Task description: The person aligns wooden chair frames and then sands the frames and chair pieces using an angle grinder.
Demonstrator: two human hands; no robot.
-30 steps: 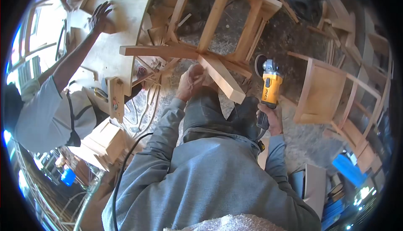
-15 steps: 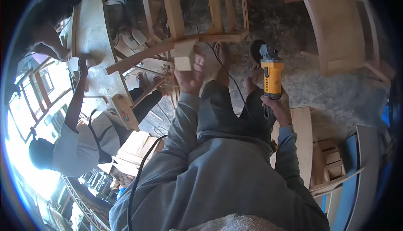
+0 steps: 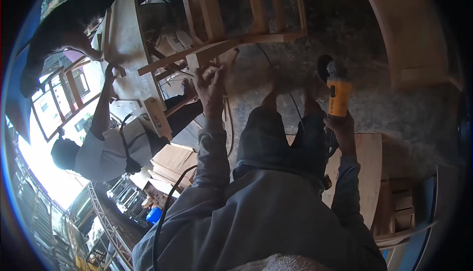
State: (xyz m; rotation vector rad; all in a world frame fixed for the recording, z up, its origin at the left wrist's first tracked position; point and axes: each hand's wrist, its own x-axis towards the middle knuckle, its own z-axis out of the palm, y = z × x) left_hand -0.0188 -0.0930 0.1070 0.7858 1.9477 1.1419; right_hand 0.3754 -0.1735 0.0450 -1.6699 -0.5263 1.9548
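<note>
My right hand [image 3: 341, 126] is wrapped around the lower end of a yellow-and-black angle grinder [image 3: 339, 97]. The tool is held upright, its dark disc [image 3: 324, 66] at the far end, clear of the wood. My left hand [image 3: 211, 91] has its fingers curled at a pale wooden block [image 3: 209, 55], which lies against the curved rail of a wooden frame [image 3: 268, 38]. The fingertips are partly hidden by the block.
A co-worker in a light shirt [image 3: 123, 145] reaches over a workbench [image 3: 125, 30] on the left; another person in dark clothes [image 3: 69, 22] leans in above. A wooden panel [image 3: 416, 34] stands at upper right. A black cord [image 3: 295, 106] crosses the floor.
The block in my left hand has turned, showing its long side and end. The view has shifted, so the grinder and my right hand appear farther right. Co-workers remain at the bench.
</note>
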